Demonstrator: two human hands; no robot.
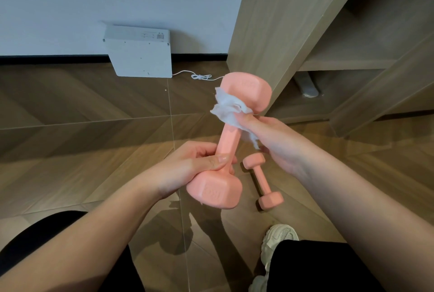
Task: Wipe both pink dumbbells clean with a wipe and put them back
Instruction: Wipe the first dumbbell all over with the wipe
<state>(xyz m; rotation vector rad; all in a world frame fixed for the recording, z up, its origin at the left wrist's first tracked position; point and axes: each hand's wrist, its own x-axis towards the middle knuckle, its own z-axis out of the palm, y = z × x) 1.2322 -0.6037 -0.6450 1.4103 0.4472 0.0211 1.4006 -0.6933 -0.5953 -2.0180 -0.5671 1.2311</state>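
My left hand (199, 162) grips the handle of a pink dumbbell (229, 136) near its lower head and holds it in the air, tilted up and away from me. My right hand (270, 136) holds a crumpled white wipe (229, 108) against the handle just below the upper head. The second pink dumbbell (261, 180) lies on the wooden floor, below and to the right of the held one, touched by neither hand.
A white flat device (141, 56) leans against the wall at the back, its white cable (199, 77) trailing right. A wooden cabinet (328, 33) with open shelves stands at the right. My white shoe (279, 242) and black trouser legs are at the bottom.
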